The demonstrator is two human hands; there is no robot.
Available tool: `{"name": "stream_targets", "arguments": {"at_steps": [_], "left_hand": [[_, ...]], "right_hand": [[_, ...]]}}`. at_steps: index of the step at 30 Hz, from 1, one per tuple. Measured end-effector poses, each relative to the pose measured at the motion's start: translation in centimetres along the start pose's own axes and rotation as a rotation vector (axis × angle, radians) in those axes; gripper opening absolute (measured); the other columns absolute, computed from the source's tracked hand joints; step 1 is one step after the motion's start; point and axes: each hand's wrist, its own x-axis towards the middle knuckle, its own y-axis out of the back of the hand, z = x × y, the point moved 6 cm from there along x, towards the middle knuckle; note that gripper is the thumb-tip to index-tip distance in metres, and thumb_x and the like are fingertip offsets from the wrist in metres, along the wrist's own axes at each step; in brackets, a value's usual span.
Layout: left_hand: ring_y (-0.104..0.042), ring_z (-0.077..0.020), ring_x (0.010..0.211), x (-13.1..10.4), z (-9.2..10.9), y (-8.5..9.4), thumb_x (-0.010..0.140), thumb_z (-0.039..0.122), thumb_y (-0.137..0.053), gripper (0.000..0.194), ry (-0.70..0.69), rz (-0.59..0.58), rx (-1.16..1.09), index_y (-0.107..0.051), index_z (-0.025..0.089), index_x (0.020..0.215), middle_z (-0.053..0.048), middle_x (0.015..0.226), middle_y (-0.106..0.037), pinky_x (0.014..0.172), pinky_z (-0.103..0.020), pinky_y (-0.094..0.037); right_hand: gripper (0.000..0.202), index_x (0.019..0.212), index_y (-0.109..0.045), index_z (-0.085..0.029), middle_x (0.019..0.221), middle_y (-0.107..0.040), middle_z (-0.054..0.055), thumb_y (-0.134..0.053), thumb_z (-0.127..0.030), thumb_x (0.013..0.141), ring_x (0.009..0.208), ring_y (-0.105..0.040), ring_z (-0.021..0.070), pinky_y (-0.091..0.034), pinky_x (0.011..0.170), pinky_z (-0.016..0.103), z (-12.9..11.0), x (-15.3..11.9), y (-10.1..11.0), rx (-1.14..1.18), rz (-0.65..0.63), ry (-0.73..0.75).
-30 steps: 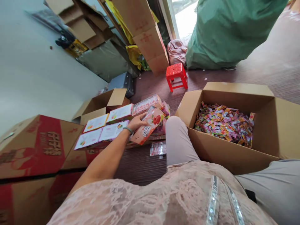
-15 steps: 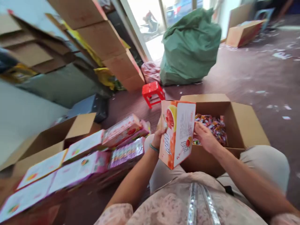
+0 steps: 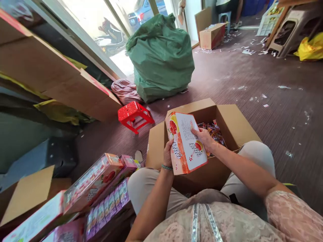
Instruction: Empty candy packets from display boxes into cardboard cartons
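Note:
Between both hands I hold a printed cardboard box (image 3: 189, 137), white on one broad face and orange with a cut citrus fruit on its side. My left hand (image 3: 168, 154) grips its left side, the wrist wearing a green band. On the right, my right hand (image 3: 204, 137) is closed on the far right edge, thumb lying on the white face. The box is tilted over a large open carton (image 3: 237, 122) between my knees. Small colourful wrapped packets (image 3: 215, 132) lie inside that carton, partly hidden behind the box.
Filled product boxes (image 3: 93, 181) are stacked at my left, by another open carton (image 3: 30, 191). A red stool (image 3: 135, 116) and a bulging green sack (image 3: 161, 60) stand ahead. Paper scraps litter the floor. A person's legs (image 3: 237, 13) show at the far back.
My view has swung to the right. The box has turned so its white face shows more fully, and my right hand has moved from its side edge onto that face.

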Motion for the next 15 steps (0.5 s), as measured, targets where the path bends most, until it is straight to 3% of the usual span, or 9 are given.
{"name": "stream_targets", "arguments": {"at_steps": [3, 9, 13, 15], "left_hand": [[-0.07, -0.0396, 0.134, 0.6, -0.2, -1.4, 0.08, 0.028, -0.075, 0.033, -0.008, 0.007, 0.041, -0.076, 0.017, 0.112, -0.011, 0.109, -0.084, 0.119, -0.052, -0.057], [-0.068, -0.0387, 0.138, 0.0, 0.9, -3.6, 0.08, 0.027, -0.078, 0.037, -0.073, -0.044, 0.135, -0.077, 0.02, 0.116, -0.008, 0.114, -0.084, 0.121, -0.051, -0.055], [-0.061, -0.0365, 0.147, -0.1, 2.2, -6.1, 0.091, 0.054, -0.074, 0.041, -0.208, -0.107, 0.201, -0.079, 0.025, 0.12, -0.006, 0.119, -0.083, 0.121, -0.046, -0.056], [-0.059, -0.0357, 0.148, 0.9, 1.9, -7.1, 0.096, 0.066, -0.066, 0.048, -0.184, -0.152, 0.214, -0.079, 0.027, 0.12, -0.005, 0.12, -0.082, 0.119, -0.047, -0.058]], "right_hand": [[0.07, 0.08, -0.063, -0.02, 0.079, -0.076, 0.006, -0.109, -0.058, 0.043, 0.067, -0.069, 0.0184, -0.059, 0.066, 0.032, -0.2, 0.9, 1.6, -0.017, 0.128, 0.01], [0.074, 0.077, -0.061, -0.021, 0.077, -0.068, 0.0, -0.093, -0.082, 0.051, 0.068, -0.057, 0.0134, -0.045, 0.06, 0.026, -2.6, 0.7, 2.9, -0.22, 0.302, 0.249], [0.082, 0.077, -0.06, -0.022, 0.073, -0.066, 0.002, -0.08, -0.098, 0.053, 0.066, -0.055, 0.0153, -0.046, 0.06, 0.028, -3.5, 1.0, 1.8, -0.177, 0.181, 0.21], [0.087, 0.077, -0.061, -0.022, 0.072, -0.067, 0.004, -0.061, -0.108, 0.065, 0.068, -0.059, 0.0181, -0.049, 0.063, 0.03, -3.8, 1.0, 1.2, -0.212, 0.111, 0.194]]}}
